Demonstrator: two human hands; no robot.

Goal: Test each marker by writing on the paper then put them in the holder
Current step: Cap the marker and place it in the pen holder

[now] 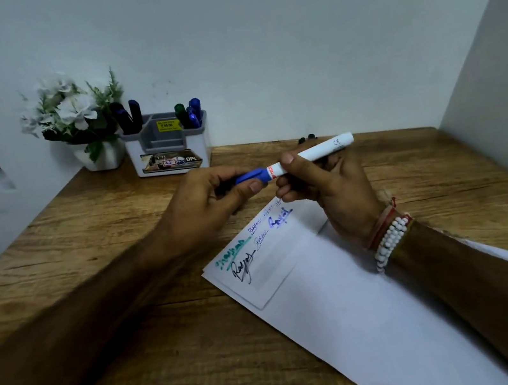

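I hold a white marker (319, 150) with a blue cap (251, 176) level above the desk. My left hand (210, 199) pinches the blue cap, and my right hand (329, 186) grips the white barrel. The cap sits on the marker. Below my hands lies white paper (330, 297) with several scribbled words in green, black and blue near its far corner. The grey and white holder (171, 145) stands at the back against the wall, with several dark and blue markers (190, 112) upright in its two outer compartments.
A white pot of white flowers (79, 120) stands left of the holder. A small dark object (306, 139) lies by the wall behind my right hand. The wooden desk (86, 240) is boxed in by walls at the back, left and right.
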